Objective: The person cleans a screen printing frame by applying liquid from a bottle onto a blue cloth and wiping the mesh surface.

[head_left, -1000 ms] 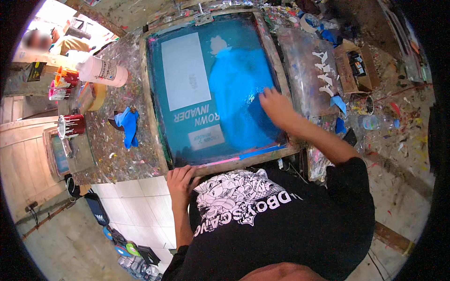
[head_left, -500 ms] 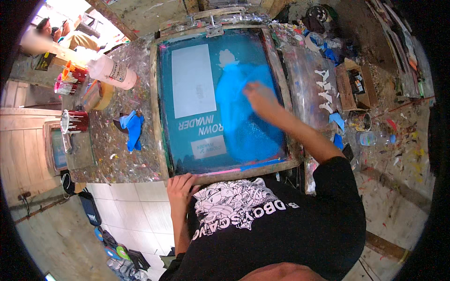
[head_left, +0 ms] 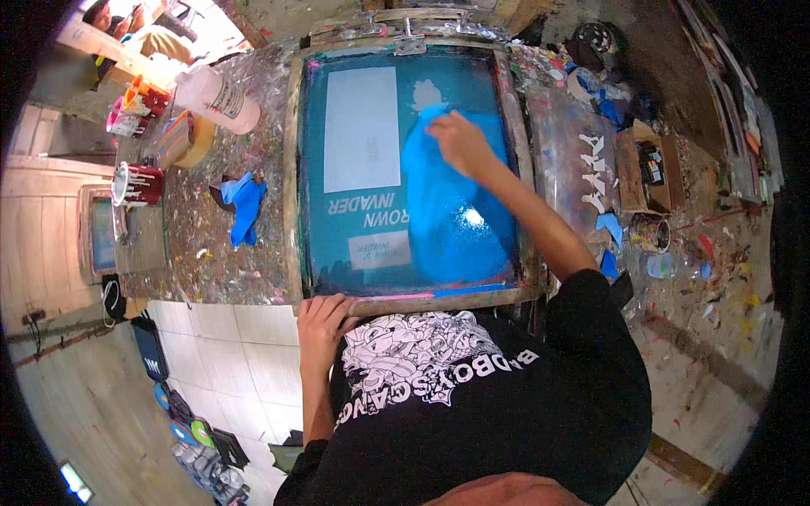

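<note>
In front of me lies a screen-printing frame (head_left: 521, 160) with worn wooden sides. Its teal mesh (head_left: 337, 244) carries pale stencil shapes, and a broad, wet, bright blue patch (head_left: 451, 198) covers much of the right half. My right hand (head_left: 460, 143) is over the upper part of this patch, fingers closed and pointing left. Something blue shows at the fingertips, but I cannot make out what it is against the blue. My left hand (head_left: 322, 316) grips the frame's near left corner, fingers over the wood. A metal hinge clamp (head_left: 411, 44) meets the frame's far edge.
Left on the stained table are a crumpled blue cloth (head_left: 245, 211), a pale bottle (head_left: 221, 101), a tape roll (head_left: 198, 139) and paint-streaked cans (head_left: 137, 185). Rightward are an open cardboard box (head_left: 645, 173), a small tin (head_left: 650, 232) and a plastic bottle (head_left: 666, 266). A person sits far left.
My right hand has moved toward the far side of the mesh. The blue patch now has a glossy highlight. My left hand stays at the corner, and the view has shifted slightly.
</note>
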Demonstrator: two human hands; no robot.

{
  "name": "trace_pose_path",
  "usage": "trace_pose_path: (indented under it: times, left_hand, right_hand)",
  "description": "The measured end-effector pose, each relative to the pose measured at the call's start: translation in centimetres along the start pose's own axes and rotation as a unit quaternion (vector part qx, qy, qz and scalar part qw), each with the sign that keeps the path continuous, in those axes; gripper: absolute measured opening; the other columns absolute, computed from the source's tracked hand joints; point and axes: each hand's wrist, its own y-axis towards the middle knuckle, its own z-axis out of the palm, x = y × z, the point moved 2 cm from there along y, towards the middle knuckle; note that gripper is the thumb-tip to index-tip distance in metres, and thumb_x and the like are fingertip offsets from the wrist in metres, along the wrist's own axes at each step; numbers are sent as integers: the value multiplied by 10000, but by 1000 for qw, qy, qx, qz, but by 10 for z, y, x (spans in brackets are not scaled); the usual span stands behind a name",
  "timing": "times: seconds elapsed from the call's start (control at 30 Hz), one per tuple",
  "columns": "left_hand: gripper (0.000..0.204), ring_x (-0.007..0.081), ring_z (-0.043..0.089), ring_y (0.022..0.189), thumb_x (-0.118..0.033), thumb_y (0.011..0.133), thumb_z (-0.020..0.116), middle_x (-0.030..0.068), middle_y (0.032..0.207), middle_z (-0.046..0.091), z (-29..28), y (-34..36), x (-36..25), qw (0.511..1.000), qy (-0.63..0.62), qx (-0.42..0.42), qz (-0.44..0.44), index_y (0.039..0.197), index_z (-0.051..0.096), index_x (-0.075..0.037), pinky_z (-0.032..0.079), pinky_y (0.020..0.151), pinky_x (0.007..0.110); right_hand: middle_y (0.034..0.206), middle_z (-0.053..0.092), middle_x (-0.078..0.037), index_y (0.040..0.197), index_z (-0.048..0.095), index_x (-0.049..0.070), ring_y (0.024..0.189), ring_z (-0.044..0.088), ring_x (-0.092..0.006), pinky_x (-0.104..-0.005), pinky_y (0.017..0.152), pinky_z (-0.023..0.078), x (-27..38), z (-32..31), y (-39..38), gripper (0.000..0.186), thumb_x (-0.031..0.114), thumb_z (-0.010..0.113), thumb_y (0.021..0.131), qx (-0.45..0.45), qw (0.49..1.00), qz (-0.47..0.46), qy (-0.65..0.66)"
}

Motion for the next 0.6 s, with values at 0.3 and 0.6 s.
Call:
trace_pose_path:
  times: [0.3, 0.6]
  left_hand:
    - [383, 250, 610, 952, -164, 684, 795, 59, 1066, 682, -2, 2, 1, 1000, -13, 24, -10, 1042, 705, -61, 436, 825, 398]
    - [371, 251, 603, 957, -164, 705, 777, 50, 1063, 672, -3, 3, -3, 1000, -10, 13, -10, 1053, 695, -66, 437, 835, 396]
  right_hand:
    - [907, 573, -166, 994, 676, 52, 746, 595, -313, -405, 645, 515, 83, -19, -102, 168, 114, 649, 839, 84, 970, -197, 112]
    - [1012, 579, -169, 1084, 698, 45, 849, 651, -322, -417, 726, 532, 87, -18, -104, 215, 33, 665, 872, 188, 934, -121, 277]
